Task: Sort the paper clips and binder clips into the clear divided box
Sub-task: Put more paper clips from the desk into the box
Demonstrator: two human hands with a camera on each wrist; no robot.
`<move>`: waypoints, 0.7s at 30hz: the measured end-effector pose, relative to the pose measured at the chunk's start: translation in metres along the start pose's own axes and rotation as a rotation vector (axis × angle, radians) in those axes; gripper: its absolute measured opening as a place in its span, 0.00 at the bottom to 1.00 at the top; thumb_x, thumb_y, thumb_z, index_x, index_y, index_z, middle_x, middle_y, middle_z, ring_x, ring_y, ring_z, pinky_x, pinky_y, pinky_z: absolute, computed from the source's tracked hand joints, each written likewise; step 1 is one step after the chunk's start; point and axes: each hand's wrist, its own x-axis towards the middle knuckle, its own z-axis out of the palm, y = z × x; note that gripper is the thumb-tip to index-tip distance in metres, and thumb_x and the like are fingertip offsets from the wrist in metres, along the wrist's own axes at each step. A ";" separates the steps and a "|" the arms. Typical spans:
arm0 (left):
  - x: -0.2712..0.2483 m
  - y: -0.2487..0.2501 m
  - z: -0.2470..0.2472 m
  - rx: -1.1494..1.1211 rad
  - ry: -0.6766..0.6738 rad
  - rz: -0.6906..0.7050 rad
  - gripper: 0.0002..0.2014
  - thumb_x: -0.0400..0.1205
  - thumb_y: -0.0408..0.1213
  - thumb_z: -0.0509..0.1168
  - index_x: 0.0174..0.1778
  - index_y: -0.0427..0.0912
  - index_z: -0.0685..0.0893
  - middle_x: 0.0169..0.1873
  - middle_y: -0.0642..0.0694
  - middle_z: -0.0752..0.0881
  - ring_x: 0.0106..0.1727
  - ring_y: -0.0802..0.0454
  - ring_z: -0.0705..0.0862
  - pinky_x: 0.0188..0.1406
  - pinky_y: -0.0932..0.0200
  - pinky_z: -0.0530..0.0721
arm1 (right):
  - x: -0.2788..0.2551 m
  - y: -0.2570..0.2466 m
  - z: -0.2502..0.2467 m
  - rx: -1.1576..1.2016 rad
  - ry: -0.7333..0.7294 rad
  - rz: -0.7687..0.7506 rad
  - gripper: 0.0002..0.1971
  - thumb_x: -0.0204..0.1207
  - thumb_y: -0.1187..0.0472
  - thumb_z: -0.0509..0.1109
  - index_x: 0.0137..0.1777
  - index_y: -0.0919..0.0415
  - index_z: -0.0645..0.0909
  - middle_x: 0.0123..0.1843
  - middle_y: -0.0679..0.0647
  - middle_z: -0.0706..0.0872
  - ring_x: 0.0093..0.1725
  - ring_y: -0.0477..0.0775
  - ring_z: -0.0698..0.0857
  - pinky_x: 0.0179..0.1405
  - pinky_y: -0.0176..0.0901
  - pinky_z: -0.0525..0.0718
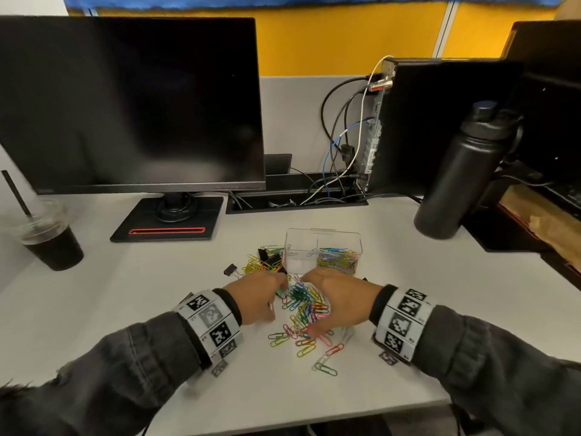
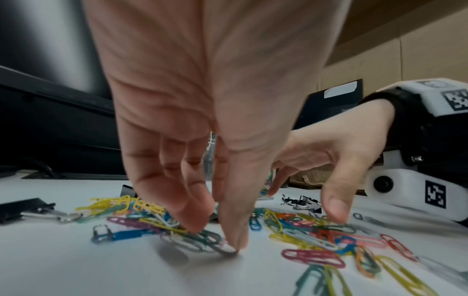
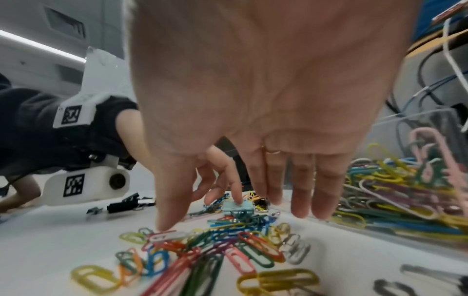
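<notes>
- Left hand (image 1: 256, 295): fingers bent downward, tips on the surface (image 1: 157, 309) at the left edge of the loose paper clips (image 1: 303, 309); thumb and fingertips (image 2: 192, 218) close together, pinching at a dark green clip (image 2: 202, 239); cannot tell whether that clip is truly caught or only pressed
- Right hand (image 1: 338, 298): fingers spread and relaxed, arched over the right side of the same pile; thumb tip down on a white clip (image 3: 167, 234), other fingertips (image 3: 321, 202) just above the surface beside the box wall; nothing gripped
- Between both hands, a small light blue binder clip (image 3: 237, 208) at the far end of the pile, touched by a left fingertip
- Step in hand, as judged: raking clips together for a scoop; best done by closing both hands inward with fingertips flat to the surface, then lifting a compact bunch rather than single clips
- Worth pulling the blue binder clip out first, so it stays out of the paper clip section
- Clear divided box (image 1: 323, 239) just beyond the hands: right compartment well filled with coloured paper clips, left compartment near empty
- Black binder clips (image 1: 272, 259) and more clips left of the box, one black binder clip (image 1: 231, 270) apart, small ones (image 2: 301, 201) near the right hand
- Monitor (image 1: 132, 102), iced drink (image 1: 52, 243) and black bottle (image 1: 462, 174) well apart
</notes>
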 end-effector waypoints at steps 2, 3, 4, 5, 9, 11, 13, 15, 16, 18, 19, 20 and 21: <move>0.003 0.000 -0.001 0.033 0.011 -0.008 0.23 0.77 0.35 0.70 0.67 0.45 0.73 0.52 0.46 0.79 0.53 0.49 0.76 0.46 0.61 0.71 | 0.009 -0.005 0.001 -0.042 -0.007 -0.038 0.44 0.69 0.40 0.75 0.79 0.61 0.62 0.75 0.57 0.70 0.72 0.57 0.71 0.72 0.47 0.71; 0.003 -0.001 -0.002 0.048 0.010 -0.023 0.22 0.77 0.35 0.69 0.67 0.45 0.73 0.56 0.45 0.79 0.57 0.47 0.77 0.48 0.60 0.73 | 0.011 -0.006 0.001 -0.074 -0.018 -0.053 0.41 0.71 0.42 0.74 0.78 0.61 0.65 0.73 0.58 0.72 0.70 0.58 0.73 0.70 0.48 0.73; 0.003 -0.003 -0.002 0.064 0.009 -0.041 0.22 0.78 0.36 0.69 0.67 0.45 0.74 0.58 0.45 0.79 0.59 0.46 0.78 0.50 0.58 0.74 | 0.011 -0.007 0.001 -0.096 -0.029 -0.060 0.37 0.72 0.44 0.73 0.76 0.62 0.68 0.71 0.58 0.74 0.68 0.58 0.74 0.68 0.48 0.75; 0.002 -0.006 -0.002 0.083 0.010 -0.058 0.21 0.78 0.36 0.68 0.67 0.46 0.74 0.60 0.44 0.79 0.60 0.46 0.78 0.53 0.56 0.76 | 0.011 -0.007 0.001 -0.105 -0.033 -0.058 0.33 0.73 0.45 0.73 0.73 0.62 0.71 0.68 0.58 0.76 0.65 0.58 0.76 0.66 0.49 0.76; -0.003 -0.014 -0.002 0.117 -0.003 -0.102 0.24 0.79 0.38 0.67 0.72 0.47 0.72 0.62 0.45 0.78 0.61 0.45 0.79 0.58 0.51 0.80 | 0.004 -0.002 -0.003 -0.086 0.011 -0.053 0.20 0.76 0.50 0.71 0.62 0.63 0.80 0.59 0.58 0.80 0.58 0.58 0.80 0.57 0.49 0.80; -0.003 -0.015 -0.002 0.116 -0.003 -0.106 0.25 0.79 0.39 0.67 0.72 0.46 0.72 0.63 0.44 0.78 0.62 0.45 0.79 0.59 0.50 0.80 | 0.005 -0.001 -0.003 -0.080 0.056 -0.065 0.22 0.76 0.51 0.70 0.66 0.61 0.77 0.63 0.57 0.80 0.61 0.58 0.78 0.60 0.49 0.79; -0.001 -0.012 -0.002 0.125 0.007 -0.100 0.24 0.79 0.40 0.67 0.71 0.47 0.73 0.63 0.45 0.78 0.62 0.45 0.79 0.60 0.49 0.80 | 0.008 -0.003 -0.002 -0.082 0.062 -0.081 0.28 0.76 0.51 0.70 0.74 0.59 0.71 0.71 0.56 0.75 0.68 0.57 0.75 0.67 0.50 0.76; 0.000 -0.009 0.000 0.133 0.015 -0.089 0.23 0.78 0.42 0.67 0.70 0.48 0.74 0.62 0.45 0.76 0.62 0.45 0.79 0.59 0.49 0.80 | 0.013 -0.007 0.000 -0.079 0.033 -0.100 0.33 0.76 0.52 0.71 0.79 0.59 0.65 0.77 0.56 0.70 0.72 0.57 0.72 0.72 0.51 0.72; 0.000 -0.007 0.000 0.130 0.018 -0.083 0.23 0.78 0.42 0.68 0.70 0.48 0.74 0.62 0.46 0.75 0.62 0.45 0.78 0.59 0.49 0.80 | 0.016 -0.009 0.001 -0.071 0.016 -0.104 0.34 0.76 0.52 0.71 0.80 0.59 0.64 0.77 0.56 0.69 0.73 0.57 0.71 0.73 0.51 0.72; 0.000 -0.005 0.003 0.117 0.030 -0.049 0.23 0.78 0.43 0.68 0.70 0.46 0.75 0.64 0.46 0.72 0.63 0.45 0.77 0.61 0.49 0.78 | 0.019 -0.010 0.002 -0.064 -0.010 -0.105 0.33 0.76 0.53 0.71 0.79 0.60 0.66 0.77 0.57 0.71 0.73 0.58 0.72 0.73 0.51 0.72; -0.001 -0.004 0.004 0.114 0.035 -0.017 0.23 0.78 0.43 0.69 0.69 0.45 0.76 0.66 0.47 0.71 0.65 0.46 0.75 0.63 0.49 0.77 | 0.019 -0.011 0.002 -0.066 -0.020 -0.104 0.31 0.75 0.53 0.71 0.77 0.60 0.68 0.75 0.58 0.73 0.72 0.59 0.73 0.72 0.52 0.73; -0.001 -0.004 0.005 0.119 0.033 0.017 0.24 0.78 0.43 0.69 0.70 0.43 0.76 0.67 0.48 0.69 0.67 0.48 0.72 0.65 0.50 0.76 | 0.019 -0.011 0.002 -0.068 -0.026 -0.101 0.30 0.75 0.54 0.71 0.76 0.62 0.70 0.74 0.59 0.75 0.70 0.60 0.75 0.71 0.53 0.75; -0.002 -0.004 0.006 0.130 0.027 0.048 0.25 0.77 0.43 0.69 0.70 0.42 0.76 0.69 0.49 0.68 0.69 0.48 0.69 0.67 0.50 0.75 | 0.019 -0.011 0.002 -0.068 -0.025 -0.096 0.28 0.75 0.54 0.71 0.74 0.62 0.73 0.72 0.60 0.76 0.69 0.60 0.76 0.69 0.54 0.76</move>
